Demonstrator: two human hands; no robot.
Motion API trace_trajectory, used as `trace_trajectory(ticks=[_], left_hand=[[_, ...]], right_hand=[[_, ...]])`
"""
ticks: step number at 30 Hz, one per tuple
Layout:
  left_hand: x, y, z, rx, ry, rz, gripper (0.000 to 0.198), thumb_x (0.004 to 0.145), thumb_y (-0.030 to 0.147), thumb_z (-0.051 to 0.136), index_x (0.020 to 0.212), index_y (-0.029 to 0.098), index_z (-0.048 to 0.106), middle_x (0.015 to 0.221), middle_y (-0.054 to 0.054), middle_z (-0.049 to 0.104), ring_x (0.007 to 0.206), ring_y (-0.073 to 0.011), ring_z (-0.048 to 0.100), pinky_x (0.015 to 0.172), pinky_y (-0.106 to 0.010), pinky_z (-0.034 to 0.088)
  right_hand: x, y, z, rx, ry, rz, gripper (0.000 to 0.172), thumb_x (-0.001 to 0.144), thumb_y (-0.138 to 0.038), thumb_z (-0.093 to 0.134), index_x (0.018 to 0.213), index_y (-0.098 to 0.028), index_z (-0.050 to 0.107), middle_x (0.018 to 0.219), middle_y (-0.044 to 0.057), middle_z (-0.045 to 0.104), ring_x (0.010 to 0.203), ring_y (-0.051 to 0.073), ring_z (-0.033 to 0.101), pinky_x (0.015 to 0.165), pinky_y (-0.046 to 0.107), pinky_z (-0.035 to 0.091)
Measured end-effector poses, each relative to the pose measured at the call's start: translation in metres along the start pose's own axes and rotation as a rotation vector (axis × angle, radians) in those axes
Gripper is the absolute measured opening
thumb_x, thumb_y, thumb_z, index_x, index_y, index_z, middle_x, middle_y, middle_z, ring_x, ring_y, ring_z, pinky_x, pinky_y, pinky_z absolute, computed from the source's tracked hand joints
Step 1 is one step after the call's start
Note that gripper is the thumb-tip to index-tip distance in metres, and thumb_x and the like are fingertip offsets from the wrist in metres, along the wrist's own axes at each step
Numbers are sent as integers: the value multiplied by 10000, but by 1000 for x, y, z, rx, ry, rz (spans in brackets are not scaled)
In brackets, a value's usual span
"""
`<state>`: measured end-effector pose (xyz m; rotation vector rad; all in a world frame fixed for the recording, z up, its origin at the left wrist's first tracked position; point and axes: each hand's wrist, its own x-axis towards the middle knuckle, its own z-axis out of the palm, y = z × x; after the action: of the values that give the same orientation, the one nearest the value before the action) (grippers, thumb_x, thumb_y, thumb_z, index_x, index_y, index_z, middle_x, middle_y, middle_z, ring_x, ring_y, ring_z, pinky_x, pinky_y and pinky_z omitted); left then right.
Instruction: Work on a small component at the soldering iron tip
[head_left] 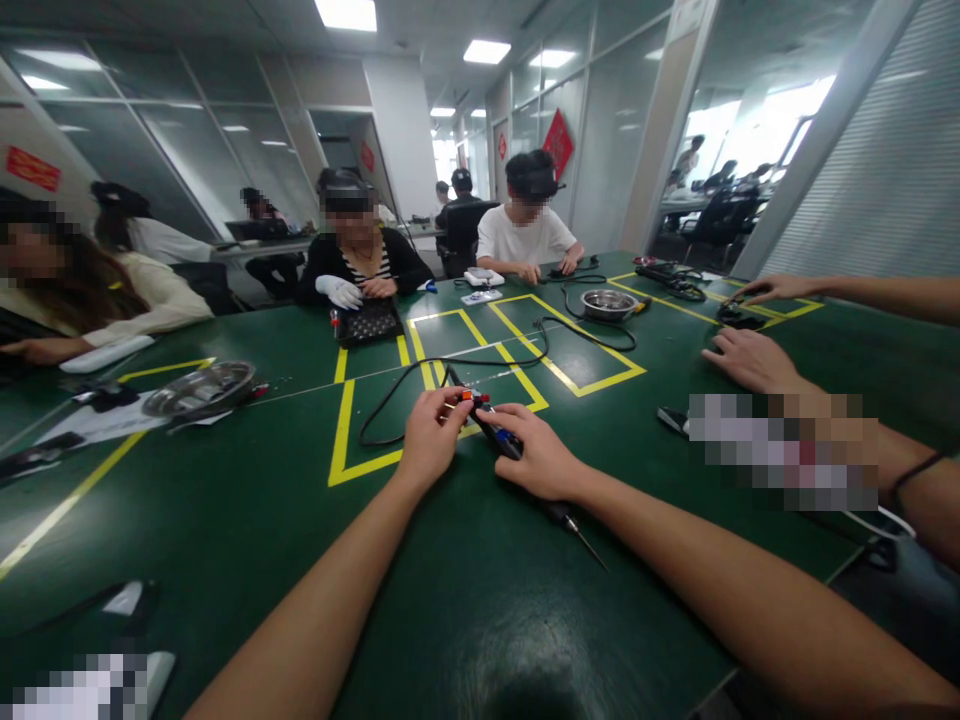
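Near the middle of the table, my left hand [433, 432] is closed, with thumb and forefinger pinching a small orange-red piece [468, 396]. Close on its right, my right hand [541, 458] is curled around a black tool that looks like a soldering iron [556, 508]. A blue part shows between the fingers. Its thin metal tip points toward me, down to the right, past the hand. The right fingertips lie beside the orange-red piece; whether they touch it is too small to tell. A black cable [386, 402] loops over the table behind my hands.
Yellow tape [345, 430] marks rectangles on the green table [465, 600]. Metal bowls stand at left [169, 400] and far right [609, 303]. Across sit co-workers, one with a black tray [367, 326]. At right, a co-worker's hands [754, 358] reach in.
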<state>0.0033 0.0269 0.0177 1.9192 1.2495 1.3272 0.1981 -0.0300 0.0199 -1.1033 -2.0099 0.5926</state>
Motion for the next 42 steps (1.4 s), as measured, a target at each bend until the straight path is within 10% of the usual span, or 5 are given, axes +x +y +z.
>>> trace_trajectory(ticks=[12, 42], left_hand=[[-2, 3, 2, 93, 23, 103, 238, 956, 385, 556, 1082, 199, 636, 1052, -72, 576, 892, -193, 609, 794, -342, 537], [-3, -4, 10, -315, 17, -171, 329, 898, 506, 613, 988, 190, 589, 995, -57, 661, 824, -170, 662, 724, -311, 583]], right_hand=[[-1, -3, 1, -57, -17, 42, 780, 706, -115, 654, 1471, -228, 547, 1452, 132, 483, 1324, 281, 516, 1143, 437, 403], [-3, -5, 2, -32, 41, 34, 758, 728, -129, 661, 1473, -218, 549, 1448, 127, 516, 1332, 273, 521, 1163, 433, 382]])
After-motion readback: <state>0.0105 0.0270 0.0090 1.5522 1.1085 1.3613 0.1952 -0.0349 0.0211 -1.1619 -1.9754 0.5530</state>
